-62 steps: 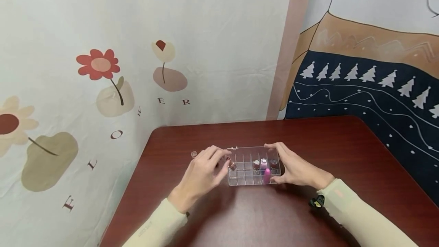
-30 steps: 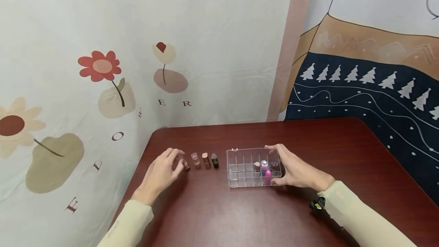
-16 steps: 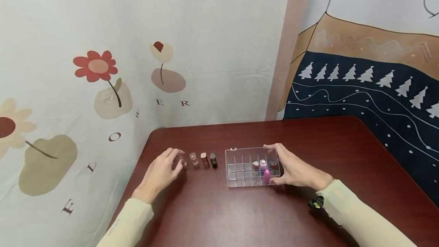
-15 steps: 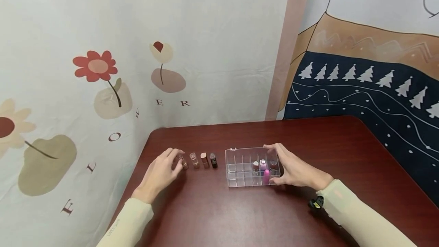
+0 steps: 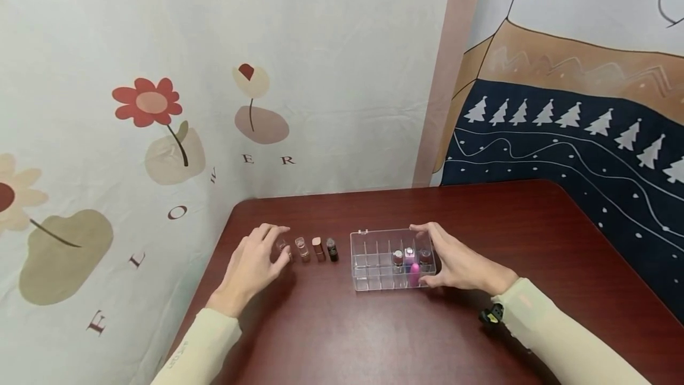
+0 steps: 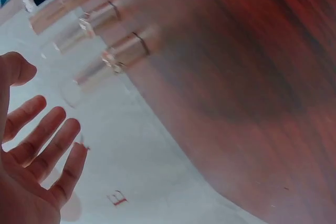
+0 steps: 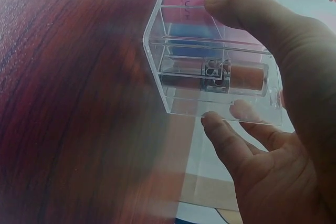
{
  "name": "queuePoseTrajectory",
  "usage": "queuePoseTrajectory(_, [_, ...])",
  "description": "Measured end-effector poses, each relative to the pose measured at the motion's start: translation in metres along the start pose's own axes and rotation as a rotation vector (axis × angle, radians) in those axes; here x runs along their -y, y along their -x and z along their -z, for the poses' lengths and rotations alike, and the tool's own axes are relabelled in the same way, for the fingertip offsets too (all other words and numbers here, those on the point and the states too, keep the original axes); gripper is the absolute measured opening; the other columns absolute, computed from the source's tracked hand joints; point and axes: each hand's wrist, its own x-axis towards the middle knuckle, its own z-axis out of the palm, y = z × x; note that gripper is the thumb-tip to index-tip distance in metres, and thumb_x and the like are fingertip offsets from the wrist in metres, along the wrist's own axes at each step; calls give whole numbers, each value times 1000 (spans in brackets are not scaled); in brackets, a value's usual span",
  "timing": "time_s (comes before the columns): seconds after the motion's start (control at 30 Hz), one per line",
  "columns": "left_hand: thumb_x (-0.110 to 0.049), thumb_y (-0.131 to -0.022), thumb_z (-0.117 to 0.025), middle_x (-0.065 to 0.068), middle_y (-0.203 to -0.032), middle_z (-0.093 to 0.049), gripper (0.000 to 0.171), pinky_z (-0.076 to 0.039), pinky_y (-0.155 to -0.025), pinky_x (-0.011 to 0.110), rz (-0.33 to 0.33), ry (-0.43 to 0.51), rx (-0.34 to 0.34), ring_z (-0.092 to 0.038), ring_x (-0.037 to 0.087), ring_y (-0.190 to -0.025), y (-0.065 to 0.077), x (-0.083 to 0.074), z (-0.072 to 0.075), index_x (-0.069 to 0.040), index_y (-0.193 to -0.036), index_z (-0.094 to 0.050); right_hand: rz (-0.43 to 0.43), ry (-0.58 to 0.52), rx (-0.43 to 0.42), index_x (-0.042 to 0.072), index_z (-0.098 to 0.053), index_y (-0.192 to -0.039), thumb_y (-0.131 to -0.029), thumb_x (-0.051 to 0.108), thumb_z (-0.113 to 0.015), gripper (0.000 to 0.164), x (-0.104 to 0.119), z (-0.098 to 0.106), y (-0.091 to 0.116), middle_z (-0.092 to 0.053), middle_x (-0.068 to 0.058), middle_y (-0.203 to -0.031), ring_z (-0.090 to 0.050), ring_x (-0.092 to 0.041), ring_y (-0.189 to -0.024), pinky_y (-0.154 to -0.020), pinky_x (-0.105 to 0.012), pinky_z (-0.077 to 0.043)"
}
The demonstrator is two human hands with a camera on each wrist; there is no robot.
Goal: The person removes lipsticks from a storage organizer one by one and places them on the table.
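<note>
My left hand is at the left end of a row of upright lipsticks, thumb and fingers spread around the leftmost clear-capped lipstick. In the left wrist view the fingers stand apart from that lipstick. To its right come another clear-capped lipstick, a brown one with a pale top and a black tube. My right hand grips the right end of a clear compartment organizer, thumb at the front and fingers behind. Inside are a bright pink tube and several lipsticks, one clear-capped.
The dark red table stretches in front of the organizer and to its right. Behind it hangs a white cloth printed with flowers and letters, with a navy tree-print cloth at the right. The organizer's left compartments hold nothing.
My left hand has gone from the organizer's left end to the row's left end, and its fingers have parted from the leftmost lipstick. A lipstick has left the organizer's left end. My right hand stays put.
</note>
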Motion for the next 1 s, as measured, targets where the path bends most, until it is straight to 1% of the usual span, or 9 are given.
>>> queuePoseTrajectory(0.1, [-20, -97, -86, 11, -122, -79, 41, -60, -83, 49, -49, 6, -54, -75, 33, -102, -5, -12, 2, -10, -135, -79, 4, 3, -3, 8, -43, -166, -81, 23, -109, 109, -1, -1, -1, -58, -17, -167, -70, -31, -144, -119, -61, -61])
queuePoseTrajectory(0.23, [-21, -95, -88, 8, -119, -79, 40, -58, -80, 45, -132, 32, -112, -73, 27, -97, -12, -34, 3, -12, -133, -80, 5, 7, -1, 8, -43, -166, -81, 24, -109, 109, -1, -1, -1, -60, -16, -164, -71, -30, -142, -118, -60, -62])
queuePoseTrajectory(0.33, [-22, -95, -88, 6, -119, -78, 40, -59, -81, 44, -190, 65, -125, -72, 23, -95, -19, -53, 2, -13, -133, -80, -4, 3, 4, 10, -43, -167, -81, 24, -109, 109, 0, -1, -1, -60, -17, -164, -70, -30, -141, -118, -60, -62])
queuePoseTrajectory(0.37, [-22, -95, -89, 5, -119, -78, 40, -60, -82, 44, -210, 78, -128, -72, 23, -96, -21, -59, 1, -13, -133, -80, -7, 0, 5, 9, -43, -167, -81, 23, -109, 109, -1, -1, -1, -59, -18, -166, -70, -31, -143, -119, -60, -61])
queuePoseTrajectory(0.5, [-26, -98, -88, 2, -120, -78, 40, -62, -86, 44, -260, 95, -90, -76, 24, -102, -29, -83, 0, -15, -135, -80, -30, -18, 17, 11, -41, -168, -81, 21, -109, 111, 1, -1, 0, -58, -18, -165, -69, -31, -144, -120, -60, -61])
queuePoseTrajectory(0.63, [-29, -96, -90, 0, -120, -79, 42, -63, -85, 41, -312, 86, -84, -77, 22, -101, -35, -104, -5, -17, -135, -79, -32, -16, 19, 10, -41, -168, -81, 21, -109, 111, 2, 0, 0, -58, -18, -163, -69, -31, -145, -121, -60, -61])
queuePoseTrajectory(0.73, [-31, -92, -95, -1, -120, -79, 47, -62, -82, 37, -357, 79, -96, -76, 19, -99, -40, -116, -10, -18, -134, -80, -20, -5, 13, 10, -42, -168, -81, 22, -109, 111, 2, 0, 1, -59, -17, -161, -70, -31, -143, -119, -60, -62])
queuePoseTrajectory(0.83, [-36, -92, -96, -3, -117, -79, 49, -59, -77, 34, -391, 62, -80, -75, 17, -98, -44, -127, -15, -20, -135, -79, -14, -1, 10, 12, -42, -167, -81, 22, -109, 110, 1, 1, 1, -60, -17, -159, -70, -30, -142, -119, -60, -62])
queuePoseTrajectory(1.0, [-43, -97, -92, -4, -113, -78, 45, -59, -76, 32, -442, 46, -46, -74, 15, -96, -51, -145, -22, -21, -133, -79, -2, -8, 9, 11, -42, -166, -80, 21, -110, 110, 1, 2, -1, -61, -18, -158, -71, -30, -140, -118, -59, -63])
